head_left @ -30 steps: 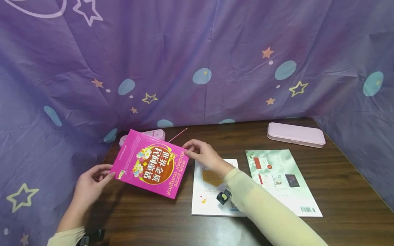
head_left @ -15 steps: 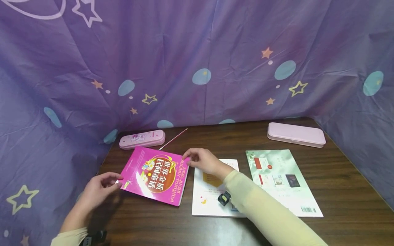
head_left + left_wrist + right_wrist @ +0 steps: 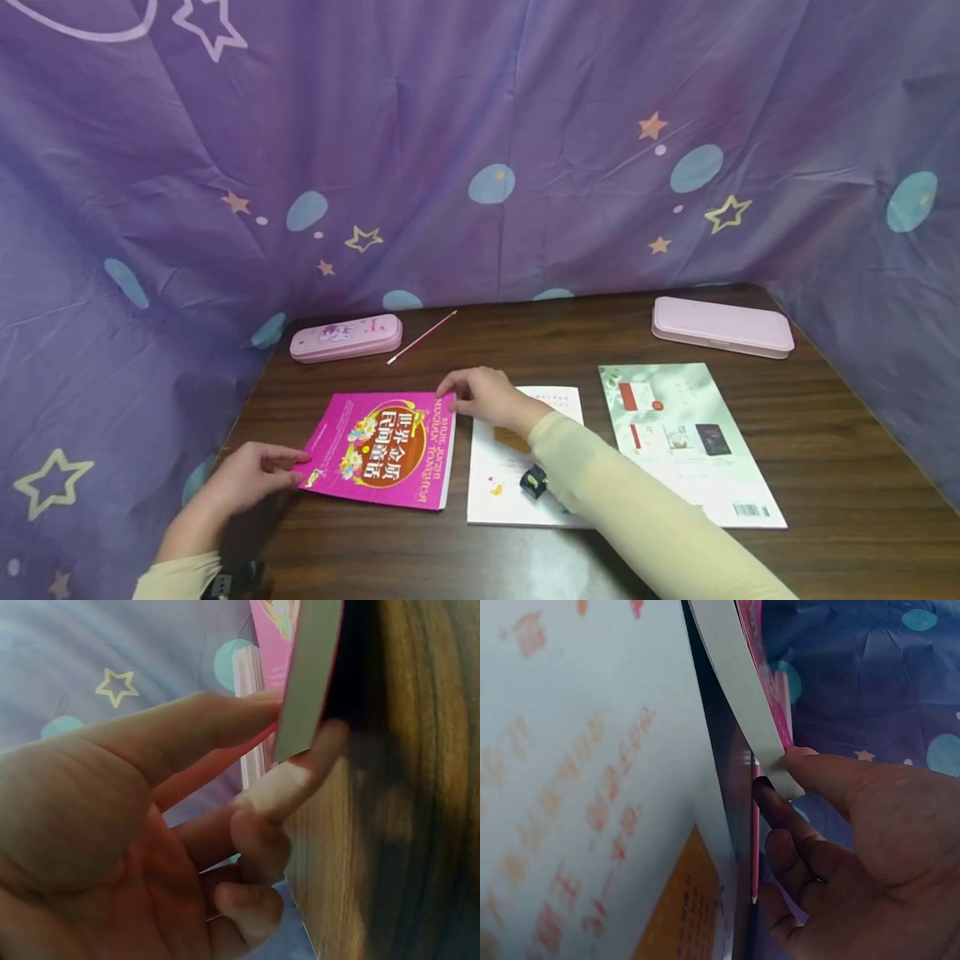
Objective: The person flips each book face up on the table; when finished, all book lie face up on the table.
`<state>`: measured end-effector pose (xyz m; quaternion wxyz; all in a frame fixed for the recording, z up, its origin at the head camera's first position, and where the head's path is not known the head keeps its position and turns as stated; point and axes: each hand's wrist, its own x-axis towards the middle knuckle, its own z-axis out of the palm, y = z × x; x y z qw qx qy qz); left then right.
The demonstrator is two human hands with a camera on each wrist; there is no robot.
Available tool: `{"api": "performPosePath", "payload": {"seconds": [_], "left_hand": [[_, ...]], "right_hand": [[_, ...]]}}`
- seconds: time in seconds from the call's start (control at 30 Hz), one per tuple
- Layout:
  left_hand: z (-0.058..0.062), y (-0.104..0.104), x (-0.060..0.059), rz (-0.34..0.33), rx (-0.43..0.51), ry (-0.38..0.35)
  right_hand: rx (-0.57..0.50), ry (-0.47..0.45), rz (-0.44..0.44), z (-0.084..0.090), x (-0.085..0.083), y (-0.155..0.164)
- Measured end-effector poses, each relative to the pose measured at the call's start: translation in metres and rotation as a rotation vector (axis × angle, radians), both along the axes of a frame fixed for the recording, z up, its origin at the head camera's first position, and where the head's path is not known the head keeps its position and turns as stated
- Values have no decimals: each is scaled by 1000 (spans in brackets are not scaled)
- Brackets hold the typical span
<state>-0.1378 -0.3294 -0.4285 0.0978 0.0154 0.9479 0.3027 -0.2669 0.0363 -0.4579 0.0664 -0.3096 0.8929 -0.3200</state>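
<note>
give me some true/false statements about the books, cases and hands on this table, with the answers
1. The left hand and right hand each pinch a corner of the pink book. True.
2. The pink book lies to the right of the green book. False: it is leftmost, with the white book between them.
3. Two pink pencil cases lie near the back of the table. True.
4. The thin pink stick rests on the green book. False: it lies on the table beside the left case.

The glossy magenta paperback book [image 3: 382, 448] with a round red-and-gold cover emblem lies nearly flat, cover up, lower left of centre.
</note>
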Motion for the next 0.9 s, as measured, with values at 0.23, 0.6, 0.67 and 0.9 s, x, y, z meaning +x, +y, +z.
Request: {"api": "performPosePath", "payload": {"seconds": [0.23, 0.6, 0.67, 0.9], "left_hand": [[-4, 0, 2, -11, -48, -25], [-5, 6, -1, 37, -112, -50], [-4, 7, -2, 44, -145, -56], [0, 13, -13, 83, -222, -65]], "right_hand": [[27, -1, -16, -4, -1, -7], [132, 15, -31, -9, -1, -8], [138, 23, -35, -8, 1, -6], [93, 67, -30, -8, 20, -2]]}}
